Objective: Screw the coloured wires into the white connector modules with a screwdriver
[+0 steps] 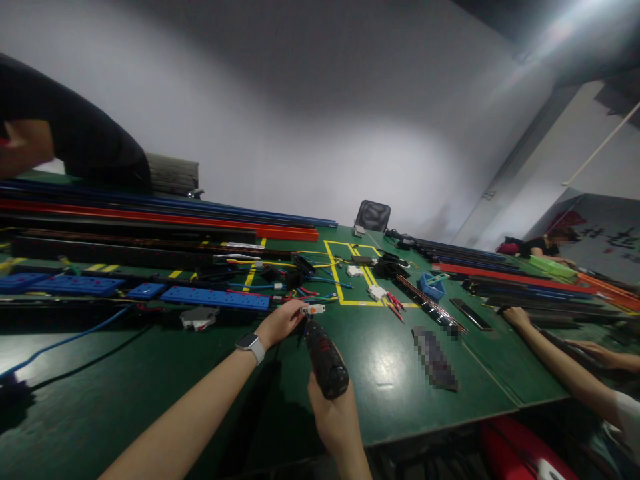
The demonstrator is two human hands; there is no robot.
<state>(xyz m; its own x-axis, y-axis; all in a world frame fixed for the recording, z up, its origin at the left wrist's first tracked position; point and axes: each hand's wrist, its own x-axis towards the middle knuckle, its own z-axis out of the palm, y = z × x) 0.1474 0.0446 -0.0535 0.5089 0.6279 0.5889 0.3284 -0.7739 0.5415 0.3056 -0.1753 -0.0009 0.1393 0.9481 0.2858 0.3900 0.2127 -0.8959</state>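
Note:
My right hand (pixel 333 410) is wrapped round the grip of a black power screwdriver (pixel 325 363), whose front end points away from me. Its tip meets a small white part with an orange spot (pixel 315 309). The fingers of my left hand (pixel 283 323) pinch that white part at its left side; a watch (pixel 250 343) is on the wrist. Just left of it runs a long strip of blue sockets (pixel 215 298), with coloured wires (pixel 305 293) at its right end. Exactly what the white part is, I cannot make out.
Long orange profiles (pixel 295 233) and blue ones lie at the back left. A blue basket (pixel 433 287), red-handled tools (pixel 395 307) and a phone-like slab (pixel 471 313) lie to the right. A co-worker's arm (pixel 555 360) reaches in at right; another person (pixel 75 127) leans in at left.

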